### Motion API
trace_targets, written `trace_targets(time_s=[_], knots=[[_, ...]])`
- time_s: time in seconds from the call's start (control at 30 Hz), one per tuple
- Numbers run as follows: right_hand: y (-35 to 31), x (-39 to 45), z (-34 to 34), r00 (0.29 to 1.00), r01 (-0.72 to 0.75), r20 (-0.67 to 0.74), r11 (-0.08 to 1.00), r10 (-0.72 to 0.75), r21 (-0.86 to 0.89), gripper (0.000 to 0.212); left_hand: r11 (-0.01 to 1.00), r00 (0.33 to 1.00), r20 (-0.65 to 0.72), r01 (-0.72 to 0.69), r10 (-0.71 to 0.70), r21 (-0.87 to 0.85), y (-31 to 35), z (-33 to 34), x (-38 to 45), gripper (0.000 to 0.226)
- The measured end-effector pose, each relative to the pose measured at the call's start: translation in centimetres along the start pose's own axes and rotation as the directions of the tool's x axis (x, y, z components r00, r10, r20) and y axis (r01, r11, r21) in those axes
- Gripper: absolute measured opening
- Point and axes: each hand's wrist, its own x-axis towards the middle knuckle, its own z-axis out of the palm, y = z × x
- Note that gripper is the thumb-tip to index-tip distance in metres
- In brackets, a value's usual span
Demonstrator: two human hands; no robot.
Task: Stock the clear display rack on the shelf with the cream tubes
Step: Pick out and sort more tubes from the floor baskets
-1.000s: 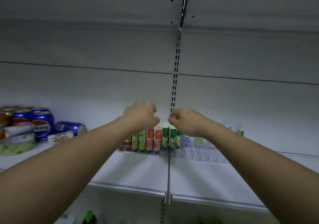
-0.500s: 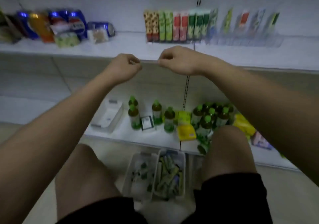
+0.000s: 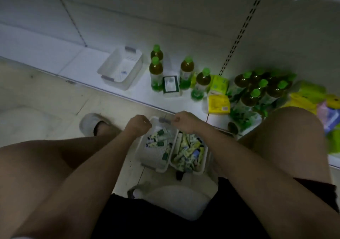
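baskets (image 3: pixel 156 157): white plastic, matt | bottles (image 3: pixel 156 73): glossy plastic | floor (image 3: pixel 46 99): smooth tile

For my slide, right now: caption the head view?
Both hands hover over two floor baskets of cream tubes.

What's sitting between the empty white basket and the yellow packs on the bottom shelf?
In the head view, green-capped bottles and a small green-and-white box stand between the empty basket and the yellow packs.

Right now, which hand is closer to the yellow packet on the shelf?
Right. The right hand is just below-left of the yellow packet; the left hand is farther left, over the baskets.
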Motion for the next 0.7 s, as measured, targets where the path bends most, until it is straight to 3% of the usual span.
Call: trace_targets(time_s=[0.17,0.23,0.33,0.4,0.47,0.5,0.53,0.63,0.7], knots=[[3.3,4.2,5.3,0.987,0.017,0.16,0.999,-0.008,-0.05,0.038,0.998,0.992,0.117,0.047,-0.052,0.052,-4.1,5.3,3.2,0.03],[4.2,6.2,7.7,0.979,0.018,0.205,0.992,0.008,-0.124,0.039,0.999,0.989,0.141,0.042,-0.046,0.032,-5.0,7.3,4.5,0.022],[5.3,9.0,11.6,0.951,0.059,0.308,0.965,0.023,-0.255,0.039,0.995,0.984,0.175,0.027,-0.043,0.093,-5.9,9.7,6.6,0.03],[5.8,10.8,13.7,0.951,0.066,0.307,0.942,0.041,-0.33,0.032,1.0,0.976,0.217,0.011,-0.014,0.015,-6.3,11.2,8.1,0.03],[6.1,12.5,15.4,0.92,0.1,0.386,0.911,0.069,-0.401,0.016,0.999,0.988,0.151,-0.021,0.024,-0.027,-7.0,12.5,9.2,0.018],[6.1,13.3,16.1,0.893,0.136,0.444,0.89,0.08,-0.435,0.015,0.994,0.991,0.122,-0.037,0.05,-0.103,-7.9,13.9,9.9,0.014],[6.2,13.9,16.7,0.869,0.179,0.487,0.865,0.084,-0.469,0.02,0.997,0.992,0.112,-0.059,0.066,-0.057,-8.7,14.5,10.2,0.015],[6.9,15.3,17.8,0.86,0.265,0.505,0.778,0.076,-0.569,0.027,0.978,0.981,0.176,-0.116,0.086,0.172,-9.5,16.0,11.0,0.045],[7.3,15.9,18.4,0.851,0.3,0.515,0.707,0.105,-0.64,0.019,0.983,0.989,0.143,-0.054,0.028,0.176,-9.6,16.5,11.0,0.05]])
